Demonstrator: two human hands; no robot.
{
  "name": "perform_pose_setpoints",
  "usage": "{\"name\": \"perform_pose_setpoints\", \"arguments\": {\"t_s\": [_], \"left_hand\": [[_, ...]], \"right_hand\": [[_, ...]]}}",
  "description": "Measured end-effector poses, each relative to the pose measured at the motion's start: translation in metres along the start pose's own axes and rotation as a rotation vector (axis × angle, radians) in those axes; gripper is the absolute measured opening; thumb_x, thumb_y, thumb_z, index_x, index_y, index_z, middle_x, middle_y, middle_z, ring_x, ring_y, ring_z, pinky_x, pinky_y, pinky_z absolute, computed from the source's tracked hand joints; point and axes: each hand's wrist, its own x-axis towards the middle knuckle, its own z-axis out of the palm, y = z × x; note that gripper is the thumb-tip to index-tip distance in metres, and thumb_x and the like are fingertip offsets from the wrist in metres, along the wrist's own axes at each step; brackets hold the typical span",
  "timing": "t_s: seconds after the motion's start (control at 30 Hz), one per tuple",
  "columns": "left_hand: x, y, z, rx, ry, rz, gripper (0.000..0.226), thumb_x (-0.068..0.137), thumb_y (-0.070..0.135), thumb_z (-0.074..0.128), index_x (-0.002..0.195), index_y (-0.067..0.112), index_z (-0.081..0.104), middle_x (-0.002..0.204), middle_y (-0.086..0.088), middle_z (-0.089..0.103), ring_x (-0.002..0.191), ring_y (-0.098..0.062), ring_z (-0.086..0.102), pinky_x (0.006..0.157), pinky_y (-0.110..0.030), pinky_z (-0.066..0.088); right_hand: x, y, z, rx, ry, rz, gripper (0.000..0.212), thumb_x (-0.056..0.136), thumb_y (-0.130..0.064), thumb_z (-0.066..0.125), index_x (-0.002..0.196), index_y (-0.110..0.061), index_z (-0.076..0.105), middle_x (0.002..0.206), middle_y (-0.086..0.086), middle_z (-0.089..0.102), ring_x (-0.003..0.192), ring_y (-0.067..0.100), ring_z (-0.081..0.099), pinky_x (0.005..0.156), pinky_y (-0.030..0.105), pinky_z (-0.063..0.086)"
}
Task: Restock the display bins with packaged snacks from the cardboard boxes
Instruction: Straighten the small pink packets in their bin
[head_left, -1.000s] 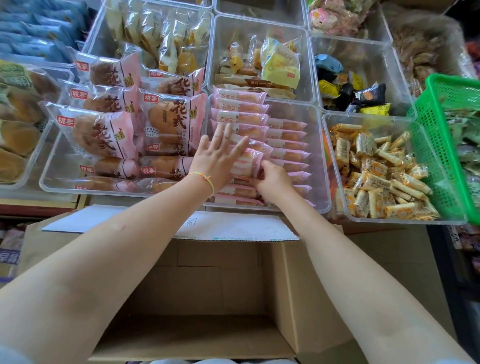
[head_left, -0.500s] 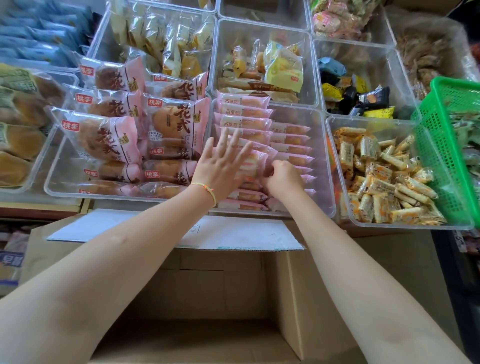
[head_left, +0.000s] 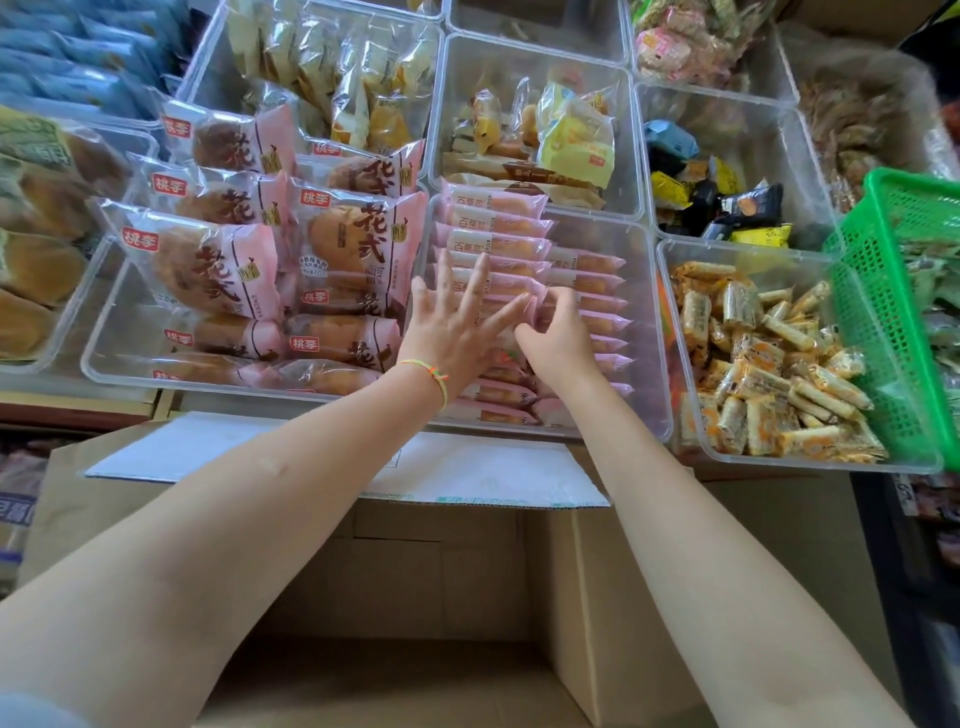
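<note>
A clear display bin (head_left: 647, 332) in the middle holds two rows of pink snack packets (head_left: 496, 224), stacked on edge. My left hand (head_left: 457, 325) lies flat on the left row, fingers spread, holding nothing; a yellow string band circles its wrist. My right hand (head_left: 558, 340) is beside it, fingers curled and pinching the ends of pink packets where the two rows meet. Below my arms an open cardboard box (head_left: 415, 597) shows a bare brown inside with its white flap (head_left: 467, 478) folded toward the bins.
Left of the pink bin, a clear bin (head_left: 98, 358) holds large pink bread packs. To the right, a bin of small orange-and-white wrapped bars (head_left: 769, 364) sits next to a green basket (head_left: 883, 312). More snack bins stand behind.
My left hand has slid a little farther up the left row, still flat. My right hand's fingers have lifted from among the packets to pinch their ends.
</note>
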Motion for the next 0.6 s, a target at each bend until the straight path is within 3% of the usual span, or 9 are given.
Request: {"name": "perform_pose_setpoints", "arguments": {"t_s": [0.13, 0.2, 0.3, 0.43, 0.5, 0.6], "left_hand": [[0.002, -0.004, 0.006, -0.027, 0.062, 0.043, 0.076, 0.094, 0.064, 0.023, 0.152, 0.038, -0.02, 0.161, -0.022, -0.015, 0.143, -0.057, -0.007, 0.115, -0.068, 0.004], [0.002, -0.011, 0.011, -0.041, 0.107, 0.053, 0.077, 0.093, 0.066, 0.016, 0.153, 0.032, -0.019, 0.162, -0.021, -0.01, 0.146, -0.053, -0.005, 0.117, -0.065, 0.005], [0.005, -0.02, 0.016, -0.104, 0.121, 0.045, 0.08, 0.094, 0.068, 0.013, 0.154, 0.025, -0.018, 0.163, -0.02, -0.01, 0.149, -0.043, -0.007, 0.12, -0.057, 0.001], [0.006, -0.022, 0.019, -0.126, 0.131, 0.037, 0.08, 0.096, 0.067, 0.017, 0.155, 0.023, -0.017, 0.163, -0.019, -0.012, 0.15, -0.039, -0.01, 0.121, -0.053, -0.002], [0.007, -0.021, 0.021, -0.115, 0.149, 0.052, 0.08, 0.096, 0.066, 0.019, 0.155, 0.024, -0.016, 0.162, -0.021, -0.011, 0.15, -0.04, -0.009, 0.121, -0.053, -0.002], [0.011, -0.018, 0.022, -0.095, 0.177, 0.092, 0.082, 0.094, 0.064, 0.027, 0.156, 0.026, -0.012, 0.163, -0.02, -0.007, 0.149, -0.043, -0.005, 0.122, -0.054, 0.001]], "right_hand": [[0.0, 0.005, -0.001, 0.013, 0.185, -0.076, 0.03, 0.094, -0.03, 0.064, 0.115, -0.018, 0.046, 0.104, -0.001, 0.059, 0.089, 0.012, 0.058, 0.071, 0.025, 0.051], [0.004, 0.008, -0.001, -0.038, 0.164, -0.127, 0.017, 0.096, -0.028, 0.063, 0.1, -0.013, 0.055, 0.093, 0.0, 0.063, 0.084, 0.016, 0.06, 0.073, 0.028, 0.05], [0.011, 0.015, -0.007, -0.07, 0.135, -0.126, 0.022, 0.099, -0.026, 0.06, 0.085, -0.009, 0.057, 0.076, -0.003, 0.059, 0.07, 0.011, 0.052, 0.065, 0.022, 0.043], [0.013, 0.029, -0.028, -0.017, 0.16, -0.018, 0.02, 0.099, -0.025, 0.059, 0.088, -0.009, 0.058, 0.077, -0.004, 0.059, 0.069, 0.014, 0.056, 0.061, 0.021, 0.046], [0.008, 0.025, -0.028, 0.009, 0.109, -0.053, 0.014, 0.096, -0.024, 0.064, 0.091, -0.011, 0.063, 0.083, -0.003, 0.065, 0.075, 0.017, 0.063, 0.068, 0.025, 0.052], [0.003, 0.014, -0.017, 0.029, 0.106, -0.115, 0.009, 0.094, -0.017, 0.065, 0.102, -0.014, 0.066, 0.092, -0.009, 0.067, 0.086, 0.005, 0.062, 0.079, 0.018, 0.052]]}}
